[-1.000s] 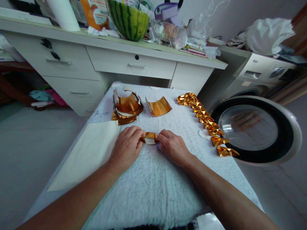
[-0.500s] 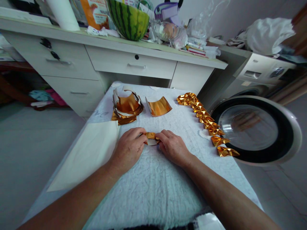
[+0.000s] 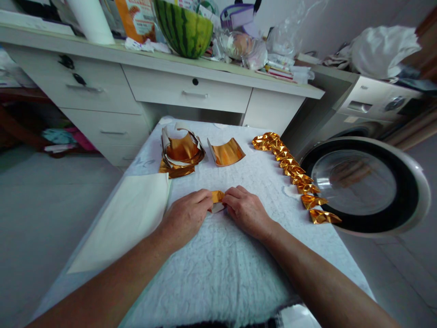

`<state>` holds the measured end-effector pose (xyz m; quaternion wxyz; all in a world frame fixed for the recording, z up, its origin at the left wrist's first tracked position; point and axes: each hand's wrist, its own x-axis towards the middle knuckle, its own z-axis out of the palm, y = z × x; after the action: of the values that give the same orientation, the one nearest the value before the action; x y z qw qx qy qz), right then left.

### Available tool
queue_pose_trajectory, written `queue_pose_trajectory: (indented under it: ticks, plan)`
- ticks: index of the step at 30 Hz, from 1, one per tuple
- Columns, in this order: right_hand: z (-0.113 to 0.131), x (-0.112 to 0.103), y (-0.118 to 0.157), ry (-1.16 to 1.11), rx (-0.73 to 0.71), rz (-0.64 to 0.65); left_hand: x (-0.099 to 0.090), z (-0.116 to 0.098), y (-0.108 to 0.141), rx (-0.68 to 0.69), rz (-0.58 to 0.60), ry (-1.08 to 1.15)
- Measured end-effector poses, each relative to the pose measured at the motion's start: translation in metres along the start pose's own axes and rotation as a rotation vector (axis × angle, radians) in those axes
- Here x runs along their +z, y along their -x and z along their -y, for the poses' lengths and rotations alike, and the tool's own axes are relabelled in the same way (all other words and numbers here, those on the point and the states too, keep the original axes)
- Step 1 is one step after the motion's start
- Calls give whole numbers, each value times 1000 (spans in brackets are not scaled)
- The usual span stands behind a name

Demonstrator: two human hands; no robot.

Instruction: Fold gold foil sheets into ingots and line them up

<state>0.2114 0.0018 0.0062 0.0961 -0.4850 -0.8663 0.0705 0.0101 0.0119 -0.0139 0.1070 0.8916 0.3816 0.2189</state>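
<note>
Between my hands is a partly folded piece of gold foil paper (image 3: 217,197), its pale underside showing toward me. My left hand (image 3: 193,212) pinches its left end, and the fingertips are partly hidden. At the other end, my right hand (image 3: 244,208) has its fingers closed on the paper. Beyond them lies a single curled gold sheet (image 3: 227,152). A curled stack of gold foil sheets (image 3: 180,150) sits to its left. Several folded gold foil pieces (image 3: 290,166) form a curving row along the table's right side.
A pale sheet (image 3: 126,218) lies along the left edge of the cloth-covered table (image 3: 211,273). An open washing machine door (image 3: 362,182) stands close to the right edge. Behind is a white desk (image 3: 191,91) with a cut watermelon (image 3: 184,29) on top.
My left hand has shifted slightly right and toward me, covering more of the foil's left end. The foil is tilted a little. My right hand stays nearly in place.
</note>
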Motion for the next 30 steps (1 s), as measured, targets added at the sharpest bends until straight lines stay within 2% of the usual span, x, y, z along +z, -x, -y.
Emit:
queue_pose_trajectory:
  ticks: [4,10,17,30]
  plan:
    - [2,-2,-1,-12,11,0,-3,-1,-2,-4,39,-46]
    - [-1,-1,-1,-29,-39,-23,-6,-2,-2,-57,21,-126]
    - [-3,1,-1,-83,-6,-26,-2,1,-3,-61,18,-54]
    - [1,5,-3,-126,50,-42,2,2,-4,-77,5,-96]
